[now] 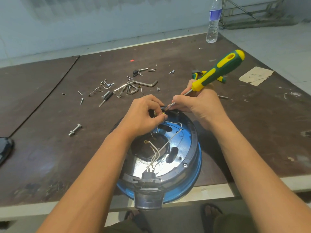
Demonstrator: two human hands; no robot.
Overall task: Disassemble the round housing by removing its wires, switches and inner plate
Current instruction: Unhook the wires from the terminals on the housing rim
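**Two hands meet at the far rim of the housing**

Both of your hands are busy at one spot. Your left hand (pixel 144 113) pinches a small part (pixel 159 113) with brass on it between thumb and fingertips. Your right hand (pixel 202 108) is closed around the metal shaft of the screwdriver (pixel 218 71), low down near the tip, and the green and yellow handle points up to the far right.

The round housing (pixel 191 140) lies open side up at the near edge of the table (pixel 50 148), in the middle, and its handle hangs over the edge toward you. I judge that it is stiff and rather heavy, so it should stay in place by its own weight. The shiny inner plate (pixel 178 137) looks like thin metal and is probably slippery, and its slot edges may be sharp. It is better to take it by the rim.

The wires (pixel 154 158) are thin and soft and run to the black connector (pixel 148 176) on the near side. Hold them close to the terminals, because I think they tear easily if you pull in the middle.

Your fingers cover most of the small part, so I cannot tell whether it is a switch or only a terminal. The screwdriver tip and any screw under it are hidden too. Your left forearm covers the left side of the housing.

Loose hex keys (pixel 133 87) and screws lie further away.
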